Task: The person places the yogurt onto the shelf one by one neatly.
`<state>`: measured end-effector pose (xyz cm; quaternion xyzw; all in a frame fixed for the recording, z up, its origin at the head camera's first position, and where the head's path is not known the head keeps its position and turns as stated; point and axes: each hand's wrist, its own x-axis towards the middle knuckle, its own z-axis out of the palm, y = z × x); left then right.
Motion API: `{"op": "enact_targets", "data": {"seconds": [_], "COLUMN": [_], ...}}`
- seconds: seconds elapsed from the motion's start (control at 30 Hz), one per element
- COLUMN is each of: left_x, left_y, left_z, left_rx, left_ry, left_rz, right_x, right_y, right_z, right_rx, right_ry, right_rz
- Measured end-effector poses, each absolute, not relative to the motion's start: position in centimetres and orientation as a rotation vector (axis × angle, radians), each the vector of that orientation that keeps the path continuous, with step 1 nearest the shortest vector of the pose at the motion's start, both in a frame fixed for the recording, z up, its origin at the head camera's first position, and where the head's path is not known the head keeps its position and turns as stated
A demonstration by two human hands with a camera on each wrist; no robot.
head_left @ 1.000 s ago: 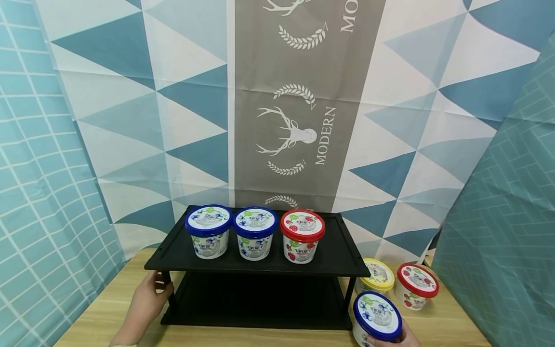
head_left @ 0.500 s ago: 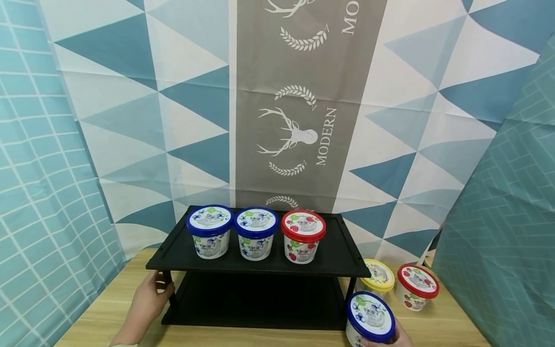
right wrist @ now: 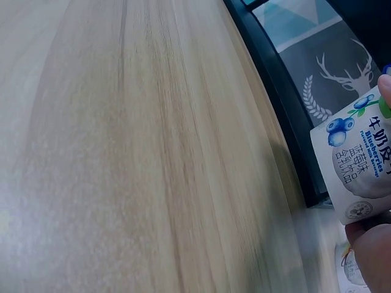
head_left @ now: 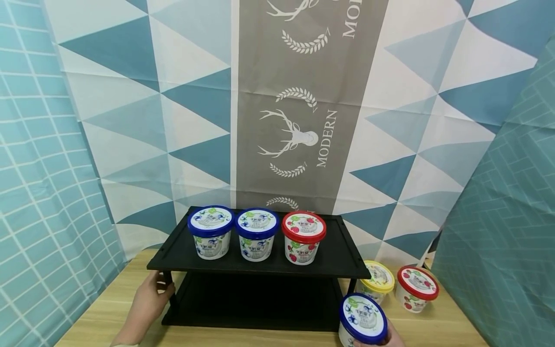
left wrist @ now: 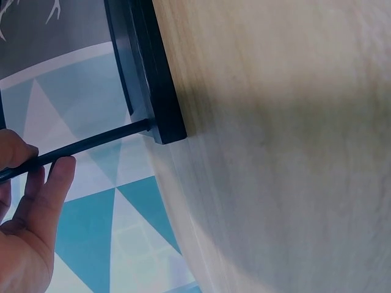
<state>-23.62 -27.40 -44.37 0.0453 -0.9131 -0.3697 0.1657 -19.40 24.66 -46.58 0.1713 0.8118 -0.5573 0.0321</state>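
Observation:
A black two-tier shelf [head_left: 260, 268] stands on the wooden table. My left hand [head_left: 146, 300] pinches its left front post, thumb on one side and fingers on the other, as the left wrist view shows [left wrist: 36, 213]. At the lower right my right hand [head_left: 391, 336] grips a blueberry yogurt cup [head_left: 363, 318] with a blue lid, in front of the shelf's right post. In the right wrist view the cup's printed side [right wrist: 357, 159] faces the camera. On the upper tier stand two blue-lidded cups [head_left: 211, 232] [head_left: 257, 234] and a red-lidded cup [head_left: 303, 237].
Behind the right post, a yellow-lidded cup [head_left: 376, 280] sits on the table beside another red-lidded cup [head_left: 416, 288]. The lower tier [head_left: 256, 301] lies under the top board. Patterned cloth [head_left: 195, 120] hangs at the back and both sides.
My right hand has carried the blue-lidded cup leftward, to in front of the shelf's right post. The left hand keeps its hold on the left post.

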Motion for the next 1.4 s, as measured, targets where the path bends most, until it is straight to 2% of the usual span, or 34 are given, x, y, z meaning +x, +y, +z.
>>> {"op": "enact_targets", "data": {"seconds": [1.4], "left_x": [-23.5], "left_y": [-27.2], "left_z": [-44.2], "left_rx": [0.138], "left_ry": [-2.587], "left_rz": [-1.05], "right_x": [-20.1], "right_y": [21.2], "right_z": [-45.4], "right_rx": [0.419], "right_ry": [2.508], "right_rz": [-1.733]}}
